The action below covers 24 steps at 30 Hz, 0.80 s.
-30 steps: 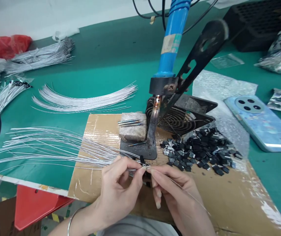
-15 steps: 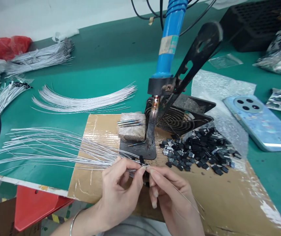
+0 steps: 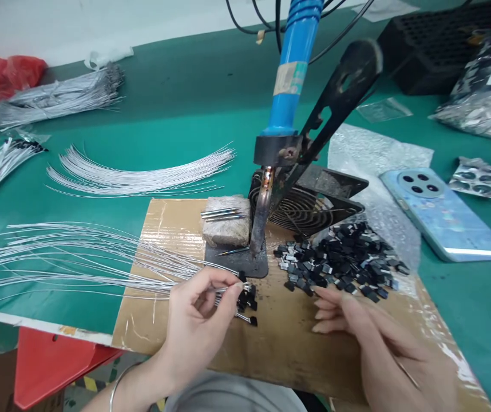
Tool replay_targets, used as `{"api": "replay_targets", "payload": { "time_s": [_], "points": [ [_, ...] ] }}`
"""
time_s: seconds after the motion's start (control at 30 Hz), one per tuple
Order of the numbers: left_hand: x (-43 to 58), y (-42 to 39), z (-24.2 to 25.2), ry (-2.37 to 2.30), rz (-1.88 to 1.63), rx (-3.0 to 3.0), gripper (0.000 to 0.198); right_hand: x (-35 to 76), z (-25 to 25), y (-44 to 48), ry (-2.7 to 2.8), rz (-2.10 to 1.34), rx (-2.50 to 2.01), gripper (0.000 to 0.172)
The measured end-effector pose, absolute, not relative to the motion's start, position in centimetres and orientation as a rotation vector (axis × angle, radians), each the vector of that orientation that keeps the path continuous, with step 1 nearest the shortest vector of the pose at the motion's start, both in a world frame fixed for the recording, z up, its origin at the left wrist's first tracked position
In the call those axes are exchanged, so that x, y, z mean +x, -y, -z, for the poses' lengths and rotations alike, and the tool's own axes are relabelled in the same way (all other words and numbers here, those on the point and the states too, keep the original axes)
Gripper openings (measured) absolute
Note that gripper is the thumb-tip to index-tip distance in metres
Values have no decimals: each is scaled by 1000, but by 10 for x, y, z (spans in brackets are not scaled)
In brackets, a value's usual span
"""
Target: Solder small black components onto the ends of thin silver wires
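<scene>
My left hand point(image 3: 205, 320) is closed in a pinch at the ends of white wires point(image 3: 155, 280), beside black connectors point(image 3: 252, 303) on the cardboard point(image 3: 288, 349); what lies between the fingertips is too small to make out. My right hand point(image 3: 383, 337) is at the near edge of a pile of small black pieces point(image 3: 352, 257), fingers bent and close together. A thin wire or rod point(image 3: 407, 373) lies across its palm. A blue-handled soldering iron point(image 3: 290, 80) stands in a holder, its tip pointing down behind the connectors.
Thin metal rods rest on a wrapped block point(image 3: 226, 232) beside the iron's tip. A fan point(image 3: 309, 206) is behind the pile. A blue phone point(image 3: 447, 214) and bubble wrap point(image 3: 378, 149) are on the right. More white wires point(image 3: 138, 178) lie on the green mat point(image 3: 177, 126).
My right hand has moved away from my left hand, rightward to the black pieces. My left hand remains pinched near the wire ends. The view has shifted slightly.
</scene>
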<state>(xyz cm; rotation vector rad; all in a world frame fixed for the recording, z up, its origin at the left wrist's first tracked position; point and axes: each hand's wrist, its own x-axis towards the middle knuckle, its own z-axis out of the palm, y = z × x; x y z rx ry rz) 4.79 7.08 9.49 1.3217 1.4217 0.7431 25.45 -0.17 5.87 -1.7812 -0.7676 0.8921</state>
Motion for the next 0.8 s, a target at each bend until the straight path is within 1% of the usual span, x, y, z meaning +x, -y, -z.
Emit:
{"api": "replay_targets", "payload": {
  "time_s": [0.1,0.23,0.4,0.5,0.6,0.7,0.77,0.8],
  "points": [
    [48,-72,-96,-1417,-724,1318,11,259,-54,3,1064,-672,-1918,23],
    [47,-73,-97,-1423,-722,1314,12,254,-53,-5,1449,-490,-1850,16],
    [47,-72,-97,-1429,-734,1336,13,243,-52,-17,1652,-254,-1862,22],
    [47,-72,-98,-1429,-729,1341,14,239,-51,-21,1760,-132,-1852,17],
    [45,-71,-99,-1432,-719,1363,13,240,-53,-23,1807,-113,-1815,14],
    [44,-71,-98,-1432,-714,1393,10,246,-53,-19,1839,-103,-1809,15],
    [46,-70,-95,-1443,-715,1422,9,249,-51,-16,1811,-163,-1800,18],
    [47,-69,-92,-1442,-719,1450,9,251,-50,-15,1740,-253,-1798,20]
  ]
}}
